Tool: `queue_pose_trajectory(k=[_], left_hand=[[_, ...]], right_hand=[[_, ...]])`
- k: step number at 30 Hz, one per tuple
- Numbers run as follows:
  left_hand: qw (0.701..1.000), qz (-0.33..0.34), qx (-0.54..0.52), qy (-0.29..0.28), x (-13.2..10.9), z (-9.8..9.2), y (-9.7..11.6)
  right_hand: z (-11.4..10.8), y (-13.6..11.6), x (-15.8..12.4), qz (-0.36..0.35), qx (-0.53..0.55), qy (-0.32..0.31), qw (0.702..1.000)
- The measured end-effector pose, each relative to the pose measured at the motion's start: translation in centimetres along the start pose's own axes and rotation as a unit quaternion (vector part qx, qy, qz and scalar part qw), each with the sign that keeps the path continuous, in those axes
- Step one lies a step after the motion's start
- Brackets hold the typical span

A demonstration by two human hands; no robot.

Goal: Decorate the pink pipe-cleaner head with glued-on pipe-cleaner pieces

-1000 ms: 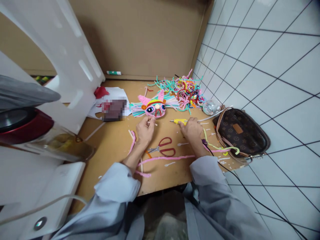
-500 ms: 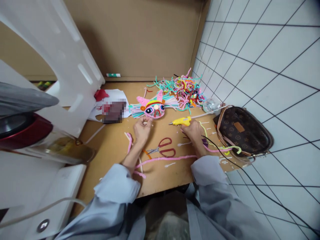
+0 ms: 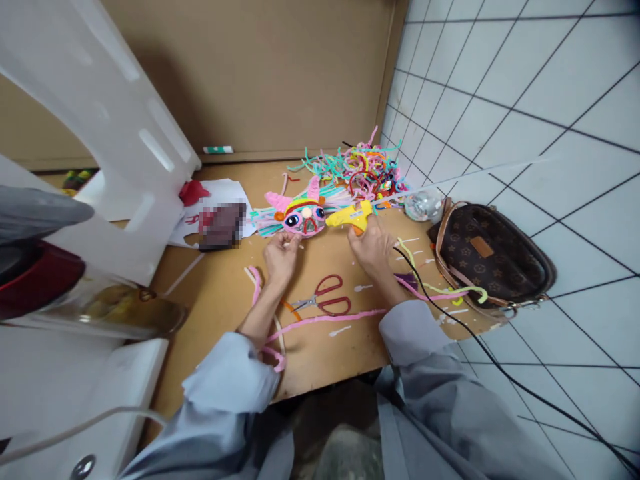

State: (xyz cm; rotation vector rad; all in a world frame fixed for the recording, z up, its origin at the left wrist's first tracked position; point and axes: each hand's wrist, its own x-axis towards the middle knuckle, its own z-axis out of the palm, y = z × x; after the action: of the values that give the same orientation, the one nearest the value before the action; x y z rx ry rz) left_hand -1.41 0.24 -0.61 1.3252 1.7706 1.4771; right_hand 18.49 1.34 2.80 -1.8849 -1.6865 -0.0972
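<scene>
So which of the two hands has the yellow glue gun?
The right hand: it grips the yellow glue gun, pointed toward the pink figure. The left hand instead pinches a small pale piece near the figure's lower edge.

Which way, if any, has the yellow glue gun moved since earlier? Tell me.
Yes: the yellow glue gun has moved upward in view, farther from the red-handled scissors.

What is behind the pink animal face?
Pale and teal strands stick out on both sides of the pink animal face; a colourful tangle lies farther back, to the right. Whatever is directly behind is covered.
</scene>
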Motion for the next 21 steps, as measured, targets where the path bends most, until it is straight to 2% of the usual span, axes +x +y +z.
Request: queue_pose_trajectory(k=[5, 10, 15, 21], left_hand=[[1.0, -0.016, 0.025, 0.004, 0.5, 0.0, 0.0], [0.999, -0.032, 0.029, -0.008, 0.8, 0.0, 0.3], [0.999, -0.02, 0.027, -0.009, 0.8, 0.0, 0.1], [1.0, -0.014, 0.014, -0.008, 0.8, 0.0, -0.1]], right_hand=[[1.4, 0.8, -0.1, -0.011, 0.017, 0.019, 1.0], [1.7, 1.1, -0.2, -0.005, 0.006, -0.007, 1.0], [2.0, 1.3, -0.1, -0.017, 0.025, 0.0, 1.0], [1.6, 1.0, -0.2, -0.008, 0.019, -0.042, 0.999]])
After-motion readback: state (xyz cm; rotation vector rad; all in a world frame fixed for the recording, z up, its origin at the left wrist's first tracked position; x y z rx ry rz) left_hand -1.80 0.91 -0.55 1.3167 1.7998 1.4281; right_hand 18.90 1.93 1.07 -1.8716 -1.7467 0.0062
